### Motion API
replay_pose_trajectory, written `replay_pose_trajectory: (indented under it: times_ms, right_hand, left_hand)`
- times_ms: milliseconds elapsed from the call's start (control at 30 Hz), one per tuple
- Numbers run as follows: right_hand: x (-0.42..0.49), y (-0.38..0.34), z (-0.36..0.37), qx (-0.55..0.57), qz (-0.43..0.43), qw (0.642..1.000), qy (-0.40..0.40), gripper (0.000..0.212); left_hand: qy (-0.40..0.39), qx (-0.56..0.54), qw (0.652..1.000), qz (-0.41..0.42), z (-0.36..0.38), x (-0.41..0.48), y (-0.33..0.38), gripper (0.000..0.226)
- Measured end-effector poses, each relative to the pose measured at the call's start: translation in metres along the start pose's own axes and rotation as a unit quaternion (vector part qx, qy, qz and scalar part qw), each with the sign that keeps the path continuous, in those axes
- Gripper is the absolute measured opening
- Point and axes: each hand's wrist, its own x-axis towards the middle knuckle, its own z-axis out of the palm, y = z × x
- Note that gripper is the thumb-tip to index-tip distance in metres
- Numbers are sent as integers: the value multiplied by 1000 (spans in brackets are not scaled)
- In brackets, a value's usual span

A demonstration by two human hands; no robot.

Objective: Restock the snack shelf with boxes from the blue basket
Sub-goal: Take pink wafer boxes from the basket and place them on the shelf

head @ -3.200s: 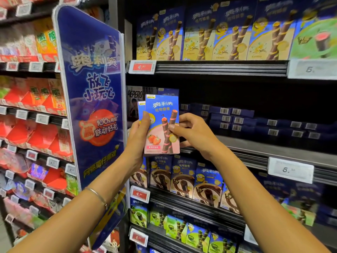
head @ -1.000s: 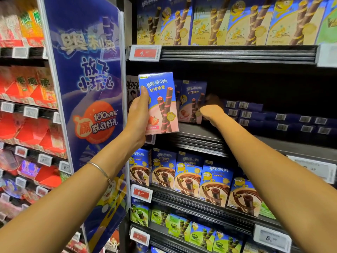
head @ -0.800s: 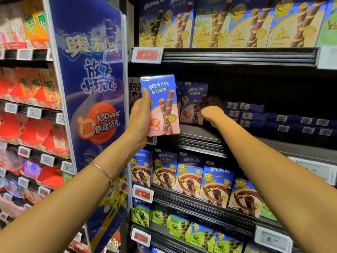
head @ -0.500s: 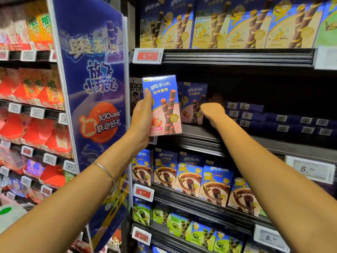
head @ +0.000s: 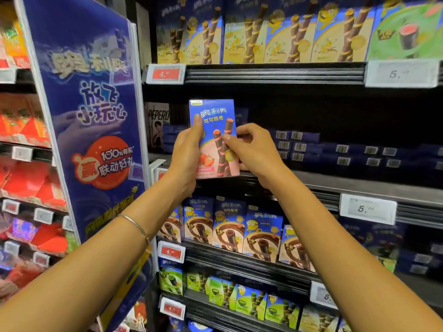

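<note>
A blue and pink strawberry snack box [head: 215,130] stands upright in front of the middle shelf [head: 359,185]. My left hand [head: 188,152] grips its left edge, thumb on the front face. My right hand [head: 251,149] pinches its right edge, thumb on the front and fingers behind it. Whether more boxes lie stacked behind the front one, I cannot tell. A box of the same kind [head: 241,115] stands just behind on the shelf, mostly hidden. The blue basket is not in view.
Flat dark blue boxes [head: 340,154] are stacked along the back of the middle shelf. Yellow boxes [head: 263,32] fill the shelf above, chocolate boxes [head: 230,226] the one below. A blue promo panel [head: 91,116] juts out at the left. Price tags [head: 368,208] line the shelf edges.
My right hand has come back from deep in the shelf, leaving a box standing there, and now pinches the right edge of the box in my left hand.
</note>
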Motion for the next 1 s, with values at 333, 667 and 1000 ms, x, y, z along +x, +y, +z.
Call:
replay_pose_trajectory:
  times_ms: [333,667,1000]
  right_hand:
    - [2,0,-50,33,27,999,19,20]
    - [54,44,-92,-5,111,984,138,17]
    - [90,78,-89,-182,146,963,134,20]
  left_hand:
    - [54,10,998,-9,18,1,8,50]
    - [88,60,994,-7,-2,18,5,39]
    - [96,50,994,0,-3,23,7,37]
